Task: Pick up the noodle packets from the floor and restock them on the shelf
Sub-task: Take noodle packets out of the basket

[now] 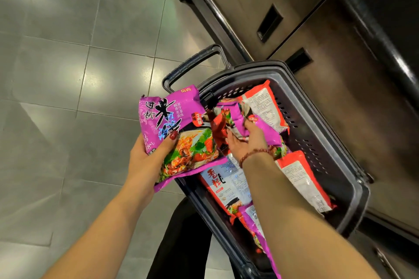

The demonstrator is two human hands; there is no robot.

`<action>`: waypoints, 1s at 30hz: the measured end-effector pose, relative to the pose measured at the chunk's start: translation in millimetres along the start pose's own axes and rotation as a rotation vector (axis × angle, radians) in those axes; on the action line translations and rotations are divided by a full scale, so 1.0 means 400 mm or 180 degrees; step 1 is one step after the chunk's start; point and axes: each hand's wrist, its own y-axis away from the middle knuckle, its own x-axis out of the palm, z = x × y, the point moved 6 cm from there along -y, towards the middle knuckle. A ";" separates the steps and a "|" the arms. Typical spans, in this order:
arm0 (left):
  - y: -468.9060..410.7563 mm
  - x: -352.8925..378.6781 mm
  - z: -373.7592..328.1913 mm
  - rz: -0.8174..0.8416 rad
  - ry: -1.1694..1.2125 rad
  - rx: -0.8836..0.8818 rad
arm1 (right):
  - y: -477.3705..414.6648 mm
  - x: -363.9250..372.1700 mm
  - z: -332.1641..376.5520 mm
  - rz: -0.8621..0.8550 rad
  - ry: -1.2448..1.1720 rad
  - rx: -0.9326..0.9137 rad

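Purple packet (pixel 179 129) pinched under the left hand (pixel 147 158) thumb; right hand (pixel 247 142) fingers curl round a second packet (pixel 269 132) in the basket (pixel 303 133). Gathering stage; next, lift clear.

- A basket (pixel 249 70) stands on the floor (pixel 68 75) at centre right of the frame, with its handle (pixel 197 61) sticking out to the upper left.
- A cabinet front (pixel 249 7) runs along the upper right, just beyond the basket.
- The left grip (pixel 145 158) holds a noodle packet (pixel 181 124) at frame centre, over the basket's left rim.
- The right grip (pixel 247 142) is inside the basket, holding a second packet (pixel 267 133) above the loose packets (pixel 303 179) lying in it.
- A leg (pixel 181 244) is at bottom centre, beside the basket.
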 end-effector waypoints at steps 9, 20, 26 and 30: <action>0.103 0.004 -0.105 0.0055 -0.0133 -0.0057 | 0.334 -0.125 0.134 0.1300 0.0802 -0.0997; 0.482 0.111 -0.461 0.1188 -0.0837 0.0270 | 0.854 -0.134 0.276 0.1873 0.0645 -0.1303; 0.644 0.185 -0.576 0.1596 -0.0995 0.0554 | 1.029 -0.149 0.310 0.1697 0.0574 -0.1659; 0.722 0.245 -0.606 0.1782 -0.1167 0.0598 | 1.097 -0.184 0.368 0.1017 0.0538 -0.2345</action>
